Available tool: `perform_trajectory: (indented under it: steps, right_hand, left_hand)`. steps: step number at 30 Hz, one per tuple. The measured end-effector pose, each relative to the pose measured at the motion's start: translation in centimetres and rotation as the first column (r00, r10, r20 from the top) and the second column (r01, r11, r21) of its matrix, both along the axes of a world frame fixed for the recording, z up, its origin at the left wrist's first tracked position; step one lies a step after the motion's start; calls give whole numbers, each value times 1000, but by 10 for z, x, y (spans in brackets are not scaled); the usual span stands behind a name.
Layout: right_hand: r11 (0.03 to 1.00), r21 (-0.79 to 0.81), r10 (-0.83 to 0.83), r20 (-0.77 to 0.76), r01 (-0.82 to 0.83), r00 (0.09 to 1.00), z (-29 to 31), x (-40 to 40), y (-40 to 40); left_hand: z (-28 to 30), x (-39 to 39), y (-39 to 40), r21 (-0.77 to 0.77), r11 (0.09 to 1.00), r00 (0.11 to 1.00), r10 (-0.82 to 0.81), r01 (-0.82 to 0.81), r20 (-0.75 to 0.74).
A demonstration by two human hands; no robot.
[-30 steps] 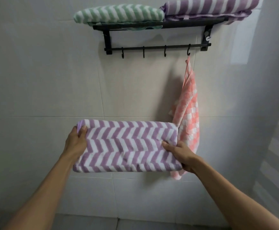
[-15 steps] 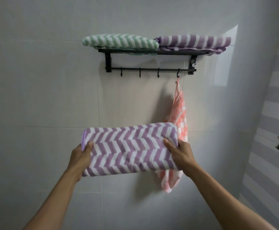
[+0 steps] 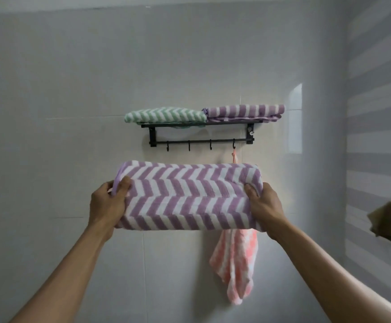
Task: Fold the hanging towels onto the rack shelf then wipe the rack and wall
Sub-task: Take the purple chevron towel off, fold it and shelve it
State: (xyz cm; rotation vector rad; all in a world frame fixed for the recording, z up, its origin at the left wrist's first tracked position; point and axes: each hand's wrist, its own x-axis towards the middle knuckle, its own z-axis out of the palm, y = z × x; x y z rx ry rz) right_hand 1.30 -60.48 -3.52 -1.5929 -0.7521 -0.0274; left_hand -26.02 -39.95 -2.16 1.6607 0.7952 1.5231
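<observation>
A folded purple-and-white chevron towel (image 3: pixel 189 197) is held flat in front of the wall, below the black rack (image 3: pixel 201 142). My left hand (image 3: pixel 108 201) grips its left end and my right hand (image 3: pixel 265 205) grips its right end, thumbs on top. On the rack shelf lie a folded green chevron towel (image 3: pixel 165 114) on the left and a folded purple striped towel (image 3: pixel 245 111) on the right. A pink checked cloth (image 3: pixel 235 262) hangs from the rightmost hook, partly hidden behind the held towel.
The tiled wall (image 3: pixel 73 89) surrounds the rack. A striped side wall (image 3: pixel 378 113) stands at the right, with a brownish blurred object (image 3: pixel 387 220) sticking out of it. Three hooks on the rack's bar hang bare.
The view has tilted up and pulled back, so the rack now sits lower in frame. Both hands have raised the folded purple towel closer to the rack.
</observation>
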Motion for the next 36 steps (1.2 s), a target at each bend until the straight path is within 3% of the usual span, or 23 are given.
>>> perform_trajectory:
  steps: [3, 7, 14, 24, 36]
  right_hand:
    - [997, 77, -19, 47, 16, 999, 21, -7, -20]
    - [990, 137, 20, 110, -36, 994, 42, -14, -25]
    - [974, 225, -5, 172, -35, 985, 97, -14, 11]
    - [960, 280, -70, 264, -7, 962, 212, 29, 130]
    - [938, 337, -149, 203, 74, 968, 326, 102, 279]
  left_hand:
    - [10, -14, -16, 69, 989, 991, -131, 132, -15]
    - [26, -21, -24, 253, 966, 997, 70, -57, -41]
    - [87, -15, 17, 347, 907, 971, 235, -238, 52]
    - [202, 34, 146, 280, 944, 976, 125, -173, 180]
    - [323, 108, 299, 234, 972, 983, -29, -15, 183]
